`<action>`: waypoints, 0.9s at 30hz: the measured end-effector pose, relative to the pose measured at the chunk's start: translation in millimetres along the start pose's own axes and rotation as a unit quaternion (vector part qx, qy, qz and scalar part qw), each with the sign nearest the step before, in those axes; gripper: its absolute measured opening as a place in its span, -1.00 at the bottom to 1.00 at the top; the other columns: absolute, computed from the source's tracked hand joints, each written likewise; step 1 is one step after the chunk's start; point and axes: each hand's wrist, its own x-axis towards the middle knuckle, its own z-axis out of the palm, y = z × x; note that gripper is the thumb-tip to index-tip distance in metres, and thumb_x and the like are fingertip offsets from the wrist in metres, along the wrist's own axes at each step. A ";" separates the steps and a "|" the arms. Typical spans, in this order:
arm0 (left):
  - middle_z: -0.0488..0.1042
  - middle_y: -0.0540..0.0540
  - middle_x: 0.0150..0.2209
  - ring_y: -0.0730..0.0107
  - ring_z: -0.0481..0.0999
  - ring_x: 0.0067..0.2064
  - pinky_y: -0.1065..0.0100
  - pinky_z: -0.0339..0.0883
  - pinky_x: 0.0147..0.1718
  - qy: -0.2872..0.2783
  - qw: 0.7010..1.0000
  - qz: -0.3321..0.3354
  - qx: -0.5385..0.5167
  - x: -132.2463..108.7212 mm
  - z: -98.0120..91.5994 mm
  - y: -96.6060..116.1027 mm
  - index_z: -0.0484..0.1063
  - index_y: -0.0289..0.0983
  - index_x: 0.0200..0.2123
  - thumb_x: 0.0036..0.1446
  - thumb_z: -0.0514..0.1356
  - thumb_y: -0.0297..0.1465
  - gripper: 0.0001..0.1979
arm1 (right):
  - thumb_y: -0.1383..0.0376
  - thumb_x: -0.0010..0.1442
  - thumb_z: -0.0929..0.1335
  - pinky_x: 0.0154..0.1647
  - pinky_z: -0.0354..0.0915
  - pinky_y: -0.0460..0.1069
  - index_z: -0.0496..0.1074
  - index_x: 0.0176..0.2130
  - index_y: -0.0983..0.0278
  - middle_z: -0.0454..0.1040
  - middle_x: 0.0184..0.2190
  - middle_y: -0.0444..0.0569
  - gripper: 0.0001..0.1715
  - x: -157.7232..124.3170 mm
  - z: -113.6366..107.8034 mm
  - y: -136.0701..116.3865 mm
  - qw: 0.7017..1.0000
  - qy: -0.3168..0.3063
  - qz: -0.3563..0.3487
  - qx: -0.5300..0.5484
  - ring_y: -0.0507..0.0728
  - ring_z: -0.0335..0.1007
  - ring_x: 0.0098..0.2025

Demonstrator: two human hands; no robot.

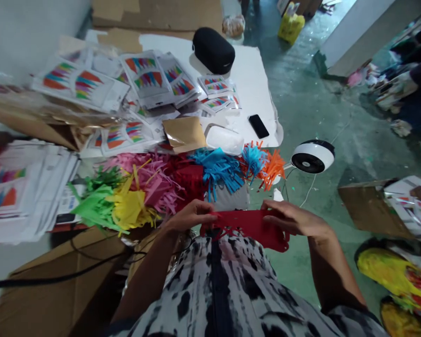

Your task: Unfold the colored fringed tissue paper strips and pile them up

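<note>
Between my hands stretches a piece of red fringed tissue paper [242, 222], held in front of my body with strips hanging from its lower edge. My left hand [192, 215] pinches its left end between thumb and fingers. At the other end my right hand [294, 217] is closed on the paper, with the thumb partly behind it. Just beyond lie fringed paper bunches: dark red [189, 180], blue [219, 168], orange [273, 168], pink [154, 175], yellow [131, 203] and green [100, 206].
Printed packets [147, 77] are piled on the white table [252, 65], with a black case [214, 49], a phone [258, 126] and a white tray [224, 139]. A white fan [312, 157] stands to the right. Cardboard boxes [372, 210] and a black cable [56, 281] flank me.
</note>
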 end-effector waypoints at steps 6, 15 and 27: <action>0.53 -0.01 -0.50 0.34 0.50 -0.45 0.36 0.36 -0.41 0.219 0.956 0.017 0.195 34.5 -21.3 -22.2 0.58 -0.25 -0.35 0.22 0.26 -0.10 -0.67 | 0.00 0.38 0.33 -0.40 0.15 -0.11 0.47 -0.19 0.26 0.52 -0.42 -0.13 -0.63 68.5 0.1 60.4 0.992 0.101 -0.027 -0.069 0.03 0.34 -0.41; 0.43 -0.27 0.29 -0.04 0.28 0.40 -0.10 -0.03 0.46 0.250 0.797 0.183 0.519 84.3 27.6 -57.7 0.31 -0.23 0.35 0.27 0.28 -0.26 -0.39 | 0.29 0.28 0.38 -0.27 0.17 -0.12 0.56 -0.19 0.30 0.57 -0.32 -0.10 -0.85 177.2 18.4 149.8 0.977 0.135 0.011 -0.167 0.06 0.39 -0.29; 0.49 -0.24 0.27 0.07 0.36 0.37 -0.07 0.26 0.36 0.200 0.819 0.154 0.514 114.6 54.4 -142.9 0.49 -0.26 0.22 0.38 0.08 -0.44 -0.59 | 0.30 0.17 0.40 0.33 0.09 0.21 0.32 0.36 0.33 0.40 0.29 0.23 -0.21 118.1 112.1 144.6 0.916 0.231 -0.081 -0.319 0.36 0.27 0.28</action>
